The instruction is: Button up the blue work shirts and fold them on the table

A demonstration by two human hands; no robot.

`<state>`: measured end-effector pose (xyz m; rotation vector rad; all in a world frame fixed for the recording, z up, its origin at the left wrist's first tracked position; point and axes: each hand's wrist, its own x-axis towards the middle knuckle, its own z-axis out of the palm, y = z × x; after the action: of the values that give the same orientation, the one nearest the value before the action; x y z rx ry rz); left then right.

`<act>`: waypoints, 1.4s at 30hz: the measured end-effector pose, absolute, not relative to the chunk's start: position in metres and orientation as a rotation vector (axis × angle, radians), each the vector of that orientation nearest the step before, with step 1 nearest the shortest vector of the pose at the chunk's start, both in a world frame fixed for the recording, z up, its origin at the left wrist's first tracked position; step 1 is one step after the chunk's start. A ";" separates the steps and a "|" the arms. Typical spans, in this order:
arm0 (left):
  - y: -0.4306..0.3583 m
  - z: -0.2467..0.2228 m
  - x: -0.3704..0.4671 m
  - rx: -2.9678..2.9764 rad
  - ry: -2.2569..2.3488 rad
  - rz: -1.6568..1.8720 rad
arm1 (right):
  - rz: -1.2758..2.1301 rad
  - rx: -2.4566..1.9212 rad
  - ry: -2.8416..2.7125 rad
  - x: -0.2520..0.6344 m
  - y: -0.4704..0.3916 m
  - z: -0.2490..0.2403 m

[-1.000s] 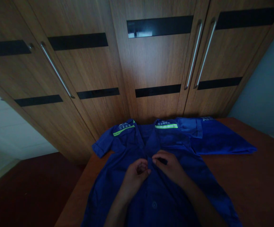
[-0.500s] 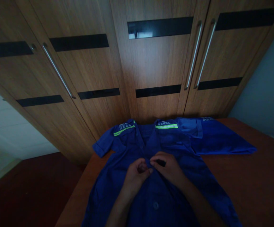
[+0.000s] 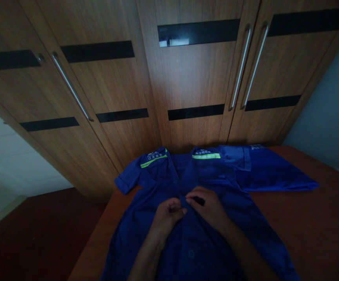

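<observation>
A blue short-sleeved work shirt (image 3: pixel 146 210) lies spread front-up, its collar toward the cabinet. Yellow-green reflective strips and white lettering mark both shoulders. My left hand (image 3: pixel 169 214) has its fingers curled and its thumb at the left side of the front placket. Opposite it, my right hand (image 3: pixel 206 203) pinches the placket edge between thumb and forefinger. Whatever small part of the shirt sits between the fingertips is hidden. Lower on the placket a round button (image 3: pixel 191 254) shows.
The shirt rests on a reddish-brown wooden table (image 3: pixel 313 222). A folded blue garment (image 3: pixel 275 171) lies at its right, partly under the shirt's sleeve. Behind stands a wooden cabinet (image 3: pixel 190 86) with metal handles and black strips. Dark red floor (image 3: pixel 46 230) shows at left.
My left hand has shifted slightly left, its thumb drawing a little away from the right fingertips. My right hand keeps its pinch in nearly the same place.
</observation>
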<state>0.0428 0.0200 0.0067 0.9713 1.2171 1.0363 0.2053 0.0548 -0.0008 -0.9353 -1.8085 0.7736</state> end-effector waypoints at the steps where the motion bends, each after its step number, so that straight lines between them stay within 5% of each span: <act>1: 0.020 0.007 0.043 0.974 1.225 1.041 | 0.776 -0.930 -1.813 0.205 0.055 -0.001; 42: 0.020 0.006 0.041 0.941 1.210 1.034 | 0.756 -0.856 -1.993 0.209 0.046 0.008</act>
<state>0.0410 0.0199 0.0061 0.9407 1.2105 1.0340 0.2092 0.0460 0.0080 -0.8558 -1.9925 0.7555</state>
